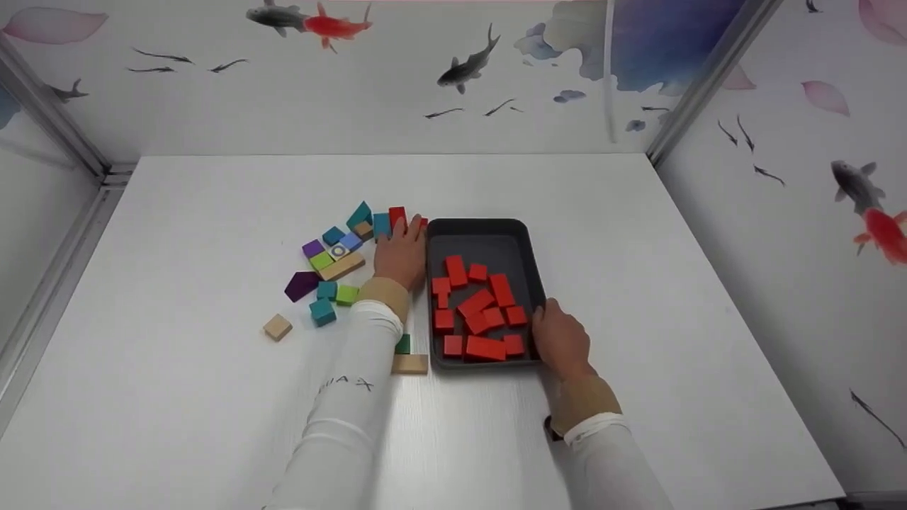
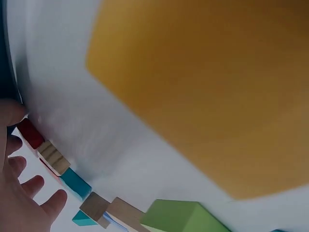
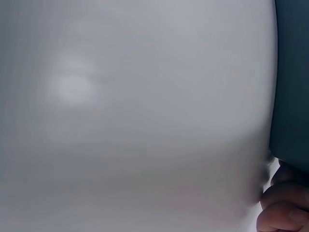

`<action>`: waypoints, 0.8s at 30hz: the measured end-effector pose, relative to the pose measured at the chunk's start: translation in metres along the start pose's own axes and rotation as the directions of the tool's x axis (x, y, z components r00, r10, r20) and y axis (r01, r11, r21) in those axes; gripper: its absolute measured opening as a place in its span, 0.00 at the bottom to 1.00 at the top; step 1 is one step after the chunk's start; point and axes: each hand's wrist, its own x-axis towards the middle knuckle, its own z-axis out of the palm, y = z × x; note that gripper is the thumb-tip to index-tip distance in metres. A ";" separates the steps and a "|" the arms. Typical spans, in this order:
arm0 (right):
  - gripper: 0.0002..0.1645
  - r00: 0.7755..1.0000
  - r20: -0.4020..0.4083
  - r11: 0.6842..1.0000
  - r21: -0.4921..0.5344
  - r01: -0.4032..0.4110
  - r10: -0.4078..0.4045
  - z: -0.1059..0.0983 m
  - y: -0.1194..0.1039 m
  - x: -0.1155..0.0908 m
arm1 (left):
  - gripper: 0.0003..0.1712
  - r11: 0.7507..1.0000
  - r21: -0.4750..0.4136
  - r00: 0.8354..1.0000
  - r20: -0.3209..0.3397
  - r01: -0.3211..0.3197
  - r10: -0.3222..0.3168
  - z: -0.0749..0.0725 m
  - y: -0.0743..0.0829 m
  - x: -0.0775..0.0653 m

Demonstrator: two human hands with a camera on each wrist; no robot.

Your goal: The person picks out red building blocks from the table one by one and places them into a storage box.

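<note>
A dark grey tray [image 1: 489,244] holds several red blocks [image 1: 485,348], mostly in its lower half. My left hand [image 1: 401,256] is at the tray's far left side with its fingers reaching forward, close to a red block [image 1: 397,214] and a blue block [image 1: 381,224]. In the left wrist view, the left hand's fingers [image 2: 33,185] are spread beside a dark red block [image 2: 30,133]. My right hand [image 1: 562,338] grips the tray's near right edge. Its curled fingers [image 3: 285,198] show against the tray wall [image 3: 294,82] in the right wrist view.
Left of the tray lie several coloured blocks, among them a purple pentagon [image 1: 302,285], a teal cube [image 1: 322,312] and a wooden block [image 1: 277,327]. Another wooden block [image 1: 412,364] lies by the tray's near left corner. A blurred yellow-orange shape [image 2: 207,87] fills much of the left wrist view.
</note>
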 end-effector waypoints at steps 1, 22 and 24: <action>0.18 1.000 0.010 1.000 0.004 0.001 -0.001 0.001 -0.001 0.000 | 0.27 1.000 0.008 1.000 0.009 0.003 -0.003 0.000 -0.001 -0.001; 0.18 0.999 0.053 1.000 0.024 0.009 -0.010 -0.001 0.002 0.003 | 0.19 0.999 -0.020 0.993 -0.118 -0.034 0.031 -0.001 -0.001 -0.008; 0.19 0.998 0.055 1.000 0.019 0.004 -0.005 -0.002 0.003 0.004 | 0.19 0.998 -0.055 0.992 -0.123 -0.016 0.009 0.001 0.000 -0.006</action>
